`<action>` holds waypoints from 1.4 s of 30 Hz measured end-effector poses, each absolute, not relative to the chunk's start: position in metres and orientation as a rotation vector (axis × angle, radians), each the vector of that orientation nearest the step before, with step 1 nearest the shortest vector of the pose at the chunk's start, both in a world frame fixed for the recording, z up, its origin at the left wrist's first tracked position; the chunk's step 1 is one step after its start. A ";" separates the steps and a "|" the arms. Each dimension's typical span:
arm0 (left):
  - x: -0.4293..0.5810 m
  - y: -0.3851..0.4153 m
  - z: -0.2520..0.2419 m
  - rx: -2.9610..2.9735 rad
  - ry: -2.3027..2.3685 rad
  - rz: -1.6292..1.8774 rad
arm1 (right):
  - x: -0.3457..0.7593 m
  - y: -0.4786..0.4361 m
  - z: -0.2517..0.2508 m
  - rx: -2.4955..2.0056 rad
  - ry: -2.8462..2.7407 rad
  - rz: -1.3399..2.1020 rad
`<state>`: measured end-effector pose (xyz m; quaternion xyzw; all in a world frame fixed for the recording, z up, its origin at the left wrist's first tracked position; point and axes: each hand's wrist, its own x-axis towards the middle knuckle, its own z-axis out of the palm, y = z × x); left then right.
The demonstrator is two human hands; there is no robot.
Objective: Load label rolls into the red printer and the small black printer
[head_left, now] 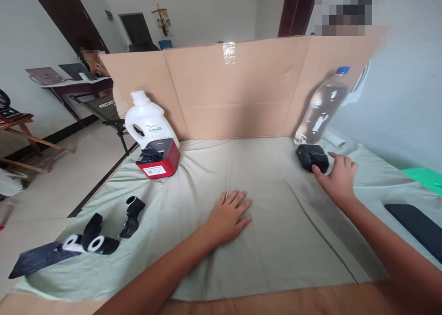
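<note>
My left hand (pixel 232 216) lies palm down on the pale green cloth (pixel 269 246), its fingers spread and nothing in it. At the right, my right hand (pixel 340 177) grips a small black box-shaped device (pixel 312 157). The thumb presses its near side while the fingers curl by its right edge. Just behind this device a clear plastic bottle with a blue cap (pixel 322 105) leans against the cardboard. What the device is, I cannot make out.
A cardboard panel (pixel 235 94) stands along the back. On the left are a white jug (pixel 150 119), a red and black box-shaped device (pixel 160 158) and several black rolls (pixel 133 216). A dark phone-like slab (pixel 414 227) lies at the right. People sit beyond the panel.
</note>
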<state>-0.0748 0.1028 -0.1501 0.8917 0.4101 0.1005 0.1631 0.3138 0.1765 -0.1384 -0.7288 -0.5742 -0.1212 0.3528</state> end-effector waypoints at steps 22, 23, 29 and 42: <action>-0.058 0.036 -0.159 2.644 1.038 0.224 | 0.184 0.158 -0.125 -2.018 -1.406 0.100; -0.058 0.035 -0.160 2.639 1.030 0.233 | 0.162 0.153 -0.125 -1.976 -1.437 0.109; -0.058 0.030 -0.159 2.617 1.020 0.320 | 0.076 0.131 -0.131 -1.845 -1.556 0.098; -0.057 0.031 -0.155 2.626 1.002 0.413 | 0.081 0.127 -0.148 -1.842 -1.641 0.252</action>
